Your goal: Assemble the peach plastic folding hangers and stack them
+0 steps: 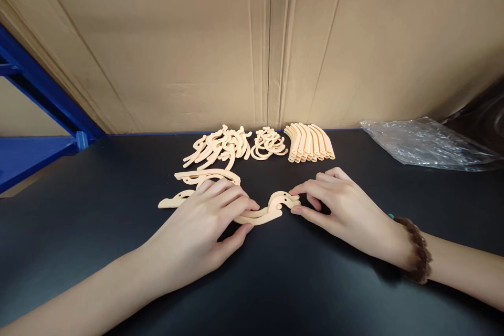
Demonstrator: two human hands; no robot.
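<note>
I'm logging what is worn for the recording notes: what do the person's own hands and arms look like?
Both the left hand and right hand are ungloved, with no sleeves in view. A fuzzy brown band circles the right wrist, with a small teal bit beside it.

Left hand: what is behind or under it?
Just behind the left hand, beige curved pieces lie on the black table, partly showing past the fingers. What lies directly under the palm is covered and cannot be seen.
</note>
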